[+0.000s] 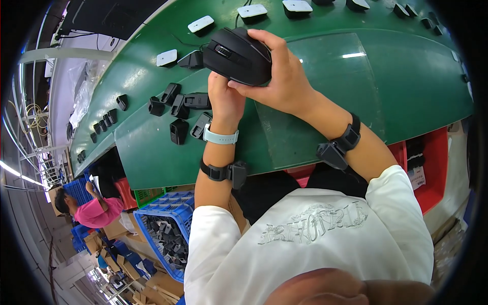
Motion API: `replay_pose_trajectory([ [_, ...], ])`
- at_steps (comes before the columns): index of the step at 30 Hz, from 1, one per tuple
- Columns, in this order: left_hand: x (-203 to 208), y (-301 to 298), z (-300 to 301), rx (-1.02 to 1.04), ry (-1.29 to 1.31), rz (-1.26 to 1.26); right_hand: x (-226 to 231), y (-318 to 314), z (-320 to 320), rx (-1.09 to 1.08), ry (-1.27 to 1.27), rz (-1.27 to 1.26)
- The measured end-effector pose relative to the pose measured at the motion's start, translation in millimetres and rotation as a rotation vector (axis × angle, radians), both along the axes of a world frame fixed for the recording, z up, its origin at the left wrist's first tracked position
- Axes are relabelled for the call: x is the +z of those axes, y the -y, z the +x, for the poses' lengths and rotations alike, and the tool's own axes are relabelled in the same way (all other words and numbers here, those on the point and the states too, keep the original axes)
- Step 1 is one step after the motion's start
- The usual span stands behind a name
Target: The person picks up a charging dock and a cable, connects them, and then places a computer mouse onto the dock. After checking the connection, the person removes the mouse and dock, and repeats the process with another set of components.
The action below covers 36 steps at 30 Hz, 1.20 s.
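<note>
Reading the clock from mid-view, there's the black mouse at twelve, held over the green table! The right hand has it from the mouse's own three o'clock side, thumb and fingers pinching the body. In comes the left hand at the mouse's seven, touching its near end; those fingers vanish behind the shell, so how they close I can't tell. Swing round to ten: a cluster of black plastic pieces. White-topped blocks sit beyond the mouse, and between seven and eight, a blue crate holds dark parts.
</note>
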<state>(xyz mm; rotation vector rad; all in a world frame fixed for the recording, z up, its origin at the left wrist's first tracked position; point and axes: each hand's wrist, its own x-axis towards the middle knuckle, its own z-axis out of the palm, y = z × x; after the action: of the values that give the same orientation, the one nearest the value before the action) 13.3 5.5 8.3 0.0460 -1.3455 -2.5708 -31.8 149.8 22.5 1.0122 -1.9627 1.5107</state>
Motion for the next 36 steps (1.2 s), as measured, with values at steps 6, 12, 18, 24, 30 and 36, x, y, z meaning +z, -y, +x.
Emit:
replay_pose_trajectory([
  [6, 1, -3, 0, 0.037, 0.034, -0.004, -1, 5, 5, -0.078, -0.045, -0.018],
  [12, -5, 0, 1, 0.004, 0.014, 0.001, -4, 5, 6, -0.047, -0.015, -0.022],
  [18, 16, -16, -2, 0.077, 0.116, 0.116, 12, -9, 0, -0.061, 0.094, 0.028],
  [24, 8, 18, -6, 0.224, -0.004, 0.072, 26, -48, -47, 0.297, 0.26, 0.458],
  [30, 10, 21, -6, 0.171, -0.047, 0.07, 11, -39, -34, 0.592, 0.244, 0.777],
  [36, 12, 19, 1, 0.092, -0.066, -0.157, 27, -24, -32, 0.394, 0.231, 0.429],
])
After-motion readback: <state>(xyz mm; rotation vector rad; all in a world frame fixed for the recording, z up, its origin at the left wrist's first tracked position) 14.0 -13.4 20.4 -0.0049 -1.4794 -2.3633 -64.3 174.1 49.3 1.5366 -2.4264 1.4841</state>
